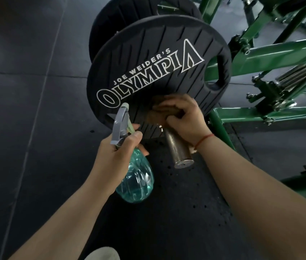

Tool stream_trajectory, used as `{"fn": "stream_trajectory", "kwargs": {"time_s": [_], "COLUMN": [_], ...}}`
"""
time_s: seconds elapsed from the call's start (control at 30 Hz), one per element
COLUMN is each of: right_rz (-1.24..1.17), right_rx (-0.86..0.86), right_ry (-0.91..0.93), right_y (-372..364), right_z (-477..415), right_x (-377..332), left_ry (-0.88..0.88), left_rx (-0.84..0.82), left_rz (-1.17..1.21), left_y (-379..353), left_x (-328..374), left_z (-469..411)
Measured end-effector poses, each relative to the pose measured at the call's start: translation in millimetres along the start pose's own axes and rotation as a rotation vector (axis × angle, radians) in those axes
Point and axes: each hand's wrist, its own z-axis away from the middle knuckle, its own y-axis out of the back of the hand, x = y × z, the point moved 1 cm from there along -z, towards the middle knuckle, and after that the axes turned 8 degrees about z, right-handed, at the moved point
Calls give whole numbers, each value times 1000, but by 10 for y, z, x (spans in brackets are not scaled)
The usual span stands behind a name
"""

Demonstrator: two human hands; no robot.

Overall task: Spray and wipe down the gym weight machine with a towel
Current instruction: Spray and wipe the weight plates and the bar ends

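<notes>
Centre frame, weight plate: matt black, rubbery look, grooved face, white outline lettering. Below it, loading peg: bare steel, fine textured finish, smooth end cap. Your spray bottle: glossy translucent teal plastic, ribbed; its trigger head is matt grey plastic. Mid-frame, your towel: brownish cloth, blurred, weave unreadable. Right side, machine frame: glossy green painted metal. Left, floor: matt dark rubber tiles, pitted at lower centre.

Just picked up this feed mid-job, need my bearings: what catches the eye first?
The black weight plate with white OLYMPIA lettering fills the upper middle. Below its centre, the right hand grips a brownish towel against the plate where the steel sleeve sticks out, while the left hand holds a teal spray bottle lower left. Green machine frame runs along the right.
</notes>
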Motion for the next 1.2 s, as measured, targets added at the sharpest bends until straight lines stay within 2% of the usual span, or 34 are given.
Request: {"fn": "stream_trajectory", "kwargs": {"time_s": [0.17, 0.3, 0.37, 0.43, 0.6, 0.7, 0.8, 0.93, 1.03, 1.2], "right_rz": [-622, -976, -1065, -1136, -1303, -1129, -720, -225, -38, 174], "right_rx": [46, 17, -43, -26, 9, 38, 76, 20, 2, 12], "right_ry": [-364, -661, -868, -988, -1056, -1015, -837, -640, -582, -404], "right_y": [-28, -81, -166, -247, -297, -239, -83, 21, -31, 109], "right_z": [-28, 205, 396, 572, 1022, 1028, 771, 206, 72, 522], "right_x": [191, 268, 258, 226, 192, 260, 255, 105, 68, -99], "left_ry": [1, 17, -4, -19, -2, 36, 56, 75, 99, 98], "left_rx": [-84, -131, -160, -185, -200, -191, -172, -145, -129, -97], "left_rz": [-32, -15, -25, -44, -70, -95, -91, -71, -48, -27], "left_y": [-59, -117, -144, -168, -222, -241, -239, -219, -197, -166], "left_x": [-43, -87, -91, -112, -192, -234, -226, -217, -210, -184], "left_z": [1, -8, -13, -26, -27, -24, -25, 5, 38, 71]}}
